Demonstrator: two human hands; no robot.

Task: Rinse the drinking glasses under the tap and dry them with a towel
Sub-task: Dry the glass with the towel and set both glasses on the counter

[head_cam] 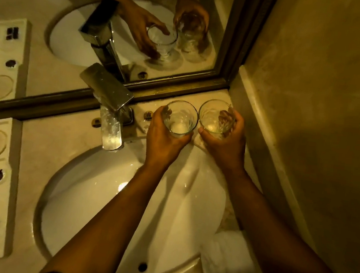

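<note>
Glasses are the far end of this scene, so start nearest: a white towel (234,264) lies on the counter's (41,139) front right edge, beside the white sink (100,205). Both forearms reach over the basin. Beyond it the left hand (165,139) wraps its fingers and thumb round the left glass (181,118), and the right hand (225,141) grips the right glass (215,116) likewise. Both glasses stand upright, mouths up, long axes vertical, side by side and nearly touching, at the counter's back right corner. The tap (110,115) is left of them, its spout pointing over the basin. Behind, a mirror (120,19) reflects hands and glasses.
</note>
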